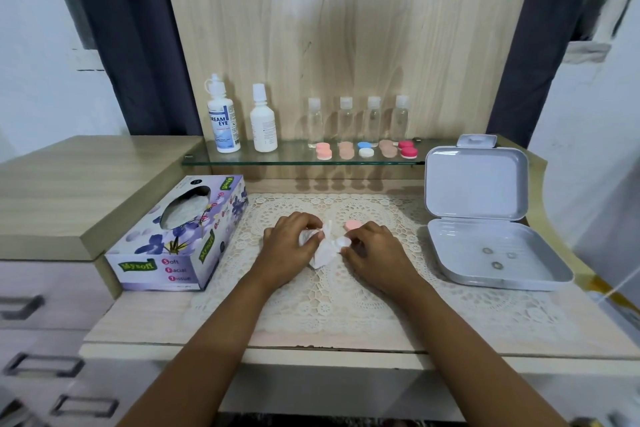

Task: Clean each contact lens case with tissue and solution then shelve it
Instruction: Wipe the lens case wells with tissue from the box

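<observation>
A: What lies nearest, at the bottom of the frame?

B: Two bare forearms cross the pale front edge of the table [329, 348], with bare board on either side of them. Drawers [38, 319] with dark handles fill the lower left.

A: And the hands?

B: They meet at the centre, over a lace mat [311, 305]. The left hand [289, 243] curls around a crumpled white tissue [323, 253]. The right hand [375, 251] pinches a clear lens case [343, 242] with bent fingers, and the tissue touches it. A pink cap [353, 225] lies on the mat just behind the right fingers.

A: How much room is there around them?

B: There is open lace in front and to each side. A tissue box [173, 243] stands near on the left, at the mat's edge. An open grey box [485, 253] sits on the right, well apart from the hands, with three small rings [497, 265] in its tray.

A: Farther back?

B: A glass shelf [294, 159] runs across above the mat's far edge. It carries two white solution bottles [223, 118] on the left, then four clear bottles [373, 121], with a row of coloured lens cases [366, 148] in front of them.

A: And the room?

B: A wooden panel [346, 28] rises behind the shelf. Dark curtains [138, 28] hang at the upper left and upper right, with white walls beyond.
</observation>
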Demonstrator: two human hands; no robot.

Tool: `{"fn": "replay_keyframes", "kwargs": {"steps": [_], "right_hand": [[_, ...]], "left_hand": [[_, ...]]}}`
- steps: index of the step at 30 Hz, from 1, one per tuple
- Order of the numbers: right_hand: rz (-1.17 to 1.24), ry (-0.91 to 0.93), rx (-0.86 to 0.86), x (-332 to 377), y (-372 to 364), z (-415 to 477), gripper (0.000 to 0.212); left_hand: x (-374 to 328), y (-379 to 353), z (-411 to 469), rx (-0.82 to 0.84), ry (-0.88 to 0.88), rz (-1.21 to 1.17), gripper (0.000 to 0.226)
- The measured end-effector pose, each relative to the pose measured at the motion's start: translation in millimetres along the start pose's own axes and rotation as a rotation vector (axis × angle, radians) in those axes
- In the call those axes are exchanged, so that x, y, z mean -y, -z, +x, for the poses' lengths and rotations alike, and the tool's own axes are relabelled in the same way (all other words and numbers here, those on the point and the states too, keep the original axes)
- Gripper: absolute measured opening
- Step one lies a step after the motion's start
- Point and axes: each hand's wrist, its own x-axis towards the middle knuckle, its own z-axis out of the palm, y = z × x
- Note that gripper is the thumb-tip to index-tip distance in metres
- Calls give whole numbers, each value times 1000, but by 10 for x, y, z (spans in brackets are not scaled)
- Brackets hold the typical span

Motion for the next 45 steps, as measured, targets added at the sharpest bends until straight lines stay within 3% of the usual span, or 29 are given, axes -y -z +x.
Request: {"fn": "replay_keyframes", "kwargs": {"steps": [8, 13, 17, 21, 25, 27, 29, 33, 45], "right_hand": [[200, 43, -103, 34, 25, -23, 37], [252, 158, -126, 85, 86, -61, 47], [292, 204, -154, 84, 94, -34, 35], [360, 125, -185, 86, 97, -11, 20], [511, -39, -283, 87, 110, -2, 7], [556, -106, -299, 76, 144, -3, 7], [513, -108, -292, 59, 165, -1, 11], [375, -17, -252, 22, 97, -5, 13], [126, 210, -103, 3, 46, 4, 15]], "left_hand": [[-49, 29, -22, -103, -41, -124, 11], [-120, 19, -13, -109, 75, -343, 5], [-180, 34, -22, -47, 100, -500, 11], [-251, 52, -55, -20, 90, -589, 17], [-72, 23, -39, -84, 13, -234, 16], [6, 10, -44, -2, 47, -111, 26], [20, 7, -58, 100, 72, -16, 40], [11, -26, -43, 150, 43, 153, 36], [30, -51, -21, 167, 11, 198, 25]]}}
